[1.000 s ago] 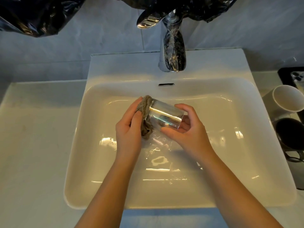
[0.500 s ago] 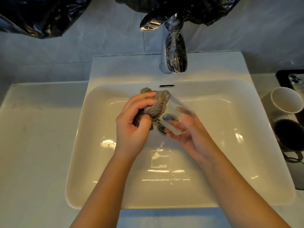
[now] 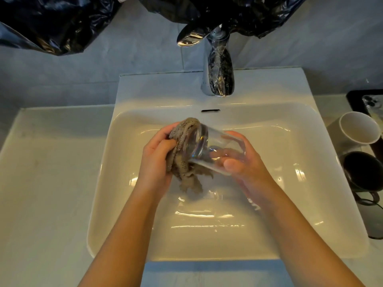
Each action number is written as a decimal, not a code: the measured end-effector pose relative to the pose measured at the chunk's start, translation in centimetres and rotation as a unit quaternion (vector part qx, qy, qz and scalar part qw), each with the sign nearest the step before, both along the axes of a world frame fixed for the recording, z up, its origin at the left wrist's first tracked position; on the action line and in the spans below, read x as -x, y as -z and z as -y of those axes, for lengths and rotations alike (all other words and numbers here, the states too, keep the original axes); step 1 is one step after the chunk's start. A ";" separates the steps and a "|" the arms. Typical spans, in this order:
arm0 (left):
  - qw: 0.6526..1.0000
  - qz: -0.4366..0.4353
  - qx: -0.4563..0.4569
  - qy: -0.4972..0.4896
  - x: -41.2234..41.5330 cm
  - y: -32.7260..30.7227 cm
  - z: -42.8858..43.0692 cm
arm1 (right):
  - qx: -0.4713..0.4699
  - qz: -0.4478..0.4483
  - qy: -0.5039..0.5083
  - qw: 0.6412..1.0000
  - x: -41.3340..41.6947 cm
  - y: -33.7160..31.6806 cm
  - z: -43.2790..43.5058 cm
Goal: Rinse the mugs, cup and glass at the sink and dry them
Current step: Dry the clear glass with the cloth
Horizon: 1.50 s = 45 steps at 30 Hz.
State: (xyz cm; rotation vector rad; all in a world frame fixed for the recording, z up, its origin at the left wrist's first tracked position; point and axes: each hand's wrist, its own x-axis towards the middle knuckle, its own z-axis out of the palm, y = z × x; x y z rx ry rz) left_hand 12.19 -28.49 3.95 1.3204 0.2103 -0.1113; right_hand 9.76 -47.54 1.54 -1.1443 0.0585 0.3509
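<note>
Maybe hard rubbing makes the glass (image 3: 209, 146) slip into the sink (image 3: 124, 204) — right hand (image 3: 244, 162) holds it, left hand (image 3: 155, 160) grips the cloth (image 3: 182, 168).

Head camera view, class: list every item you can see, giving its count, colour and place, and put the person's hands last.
glass: one, clear, held on its side above the basin
cloth: one, grey-brown, bunched against one end of the glass
sink: one, white, centre
tap: one, chrome, behind the basin
counter: one, white, both sides of the sink
white mug: one, white, right of the sink
black mug: one, black, in front of the white mug
phone: one, silvery, far right edge
plastic sheeting: two visible patches, black, hanging at the top
left hand: one, grips the cloth
right hand: one, holds the glass
</note>
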 end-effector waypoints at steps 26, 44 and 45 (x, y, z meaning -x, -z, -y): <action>0.908 0.201 -0.363 -0.057 5.7 -9.5 -13.1 | 0.498 0.170 -0.050 0.849 1.4 -7.3 -8.4; 0.788 -0.164 -0.589 0.078 8.1 2.8 -22.1 | 0.535 0.176 -0.102 0.820 1.2 -7.5 -12.9; 0.795 -0.130 -0.590 0.052 7.9 1.8 -21.5 | 0.539 0.175 -0.102 0.817 1.1 -7.6 -12.8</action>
